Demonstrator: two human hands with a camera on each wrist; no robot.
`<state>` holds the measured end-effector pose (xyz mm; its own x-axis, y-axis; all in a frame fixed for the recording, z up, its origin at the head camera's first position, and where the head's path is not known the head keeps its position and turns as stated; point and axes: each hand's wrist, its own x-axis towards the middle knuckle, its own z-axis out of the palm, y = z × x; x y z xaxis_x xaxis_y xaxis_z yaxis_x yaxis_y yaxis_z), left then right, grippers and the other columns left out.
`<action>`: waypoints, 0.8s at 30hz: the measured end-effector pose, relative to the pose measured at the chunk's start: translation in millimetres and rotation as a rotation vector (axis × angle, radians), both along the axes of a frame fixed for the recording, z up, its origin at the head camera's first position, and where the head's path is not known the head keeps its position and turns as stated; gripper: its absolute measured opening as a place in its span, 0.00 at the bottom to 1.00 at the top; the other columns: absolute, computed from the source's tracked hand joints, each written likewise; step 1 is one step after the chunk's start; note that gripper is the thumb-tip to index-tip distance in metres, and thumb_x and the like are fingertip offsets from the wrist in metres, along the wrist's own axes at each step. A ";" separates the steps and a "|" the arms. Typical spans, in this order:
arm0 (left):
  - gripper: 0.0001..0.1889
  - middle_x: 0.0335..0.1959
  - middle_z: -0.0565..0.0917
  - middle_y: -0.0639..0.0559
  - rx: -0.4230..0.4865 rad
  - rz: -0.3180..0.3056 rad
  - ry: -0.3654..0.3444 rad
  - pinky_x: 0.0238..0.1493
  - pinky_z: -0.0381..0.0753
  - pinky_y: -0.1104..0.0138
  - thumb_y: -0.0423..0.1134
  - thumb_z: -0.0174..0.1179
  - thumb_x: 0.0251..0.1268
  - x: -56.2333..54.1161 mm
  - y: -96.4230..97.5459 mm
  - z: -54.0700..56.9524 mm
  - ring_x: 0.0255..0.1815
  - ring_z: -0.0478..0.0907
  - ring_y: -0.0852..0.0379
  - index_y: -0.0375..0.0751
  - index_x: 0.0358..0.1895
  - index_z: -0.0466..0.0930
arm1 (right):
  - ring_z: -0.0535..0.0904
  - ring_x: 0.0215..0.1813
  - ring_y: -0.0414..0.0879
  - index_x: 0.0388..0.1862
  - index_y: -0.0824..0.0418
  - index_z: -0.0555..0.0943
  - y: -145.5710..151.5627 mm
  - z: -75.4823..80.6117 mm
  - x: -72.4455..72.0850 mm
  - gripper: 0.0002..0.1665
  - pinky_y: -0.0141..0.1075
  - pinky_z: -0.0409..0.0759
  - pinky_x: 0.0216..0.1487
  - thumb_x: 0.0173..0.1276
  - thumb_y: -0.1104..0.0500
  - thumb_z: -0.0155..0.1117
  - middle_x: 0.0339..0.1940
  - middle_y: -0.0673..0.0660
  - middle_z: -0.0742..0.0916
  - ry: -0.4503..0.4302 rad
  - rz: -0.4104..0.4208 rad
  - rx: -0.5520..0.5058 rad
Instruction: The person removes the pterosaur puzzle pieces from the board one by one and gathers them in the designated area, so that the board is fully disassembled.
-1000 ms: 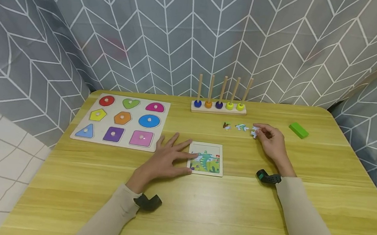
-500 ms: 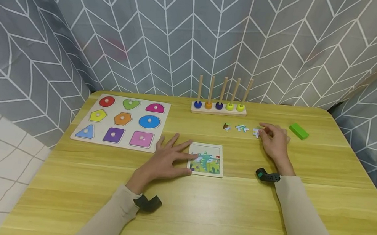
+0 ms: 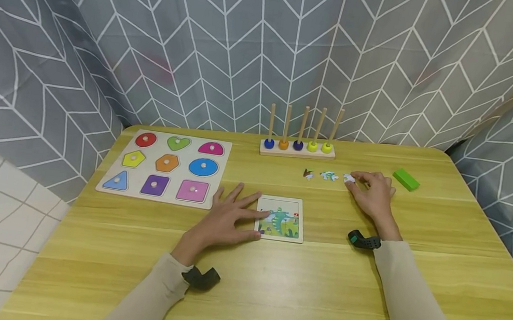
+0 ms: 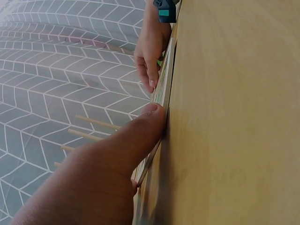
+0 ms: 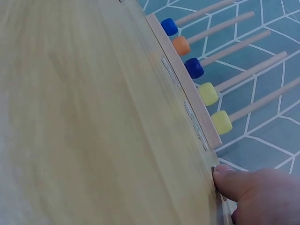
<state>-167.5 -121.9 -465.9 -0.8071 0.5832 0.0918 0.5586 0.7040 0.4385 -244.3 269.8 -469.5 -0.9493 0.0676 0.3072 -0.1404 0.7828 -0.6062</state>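
My left hand point(image 3: 227, 217) lies with spread fingers over the left side of a small framed jigsaw puzzle point(image 3: 296, 203). One finger reaches onto its green dinosaur picture, and the thumb point(image 4: 147, 115) rests along the near edge. At the back right, my right hand point(image 3: 372, 193) pinches a pale puzzle piece point(image 3: 347, 178) at its right edge, thumb and forefinger curled in, low over the table. To its left two more loose pieces lie in a row: a dinosaur-patterned piece point(image 3: 329, 176) and a brown-and-white piece point(image 3: 308, 174).
A pegged shape board point(image 3: 170, 177) lies at the left. Behind the loose pieces stands a wooden peg rack point(image 3: 297, 154) with five-coloured-bead style pegs upright. A green block point(image 3: 406, 179) sits right of my right hand. A patterned curtain point(image 3: 268, 51) hangs along the table's back edge.
The right hand has shifted slightly right, and the puzzle piece at its fingertips has turned and now shows less blue. My left hand has stayed on the framed puzzle.
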 end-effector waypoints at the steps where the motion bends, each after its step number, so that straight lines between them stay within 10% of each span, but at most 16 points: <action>1: 0.28 0.82 0.59 0.60 0.002 -0.001 0.000 0.75 0.29 0.29 0.68 0.59 0.65 0.1 0.1 0.2 0.86 0.40 0.37 0.73 0.69 0.75 | 0.65 0.50 0.64 0.57 0.66 0.84 0.1 -0.3 -0.5 0.21 0.59 0.52 0.53 0.72 0.54 0.67 0.47 0.69 0.82 0.002 0.002 0.005; 24: 0.28 0.82 0.60 0.61 -0.006 0.012 0.008 0.76 0.30 0.30 0.68 0.59 0.64 -0.5 0.9 -2.3 0.86 0.41 0.37 0.74 0.68 0.75 | 0.65 0.48 0.65 0.63 0.64 0.82 -0.7 -3.1 -2.6 0.23 0.57 0.52 0.50 0.75 0.52 0.64 0.48 0.69 0.81 0.008 -0.010 0.007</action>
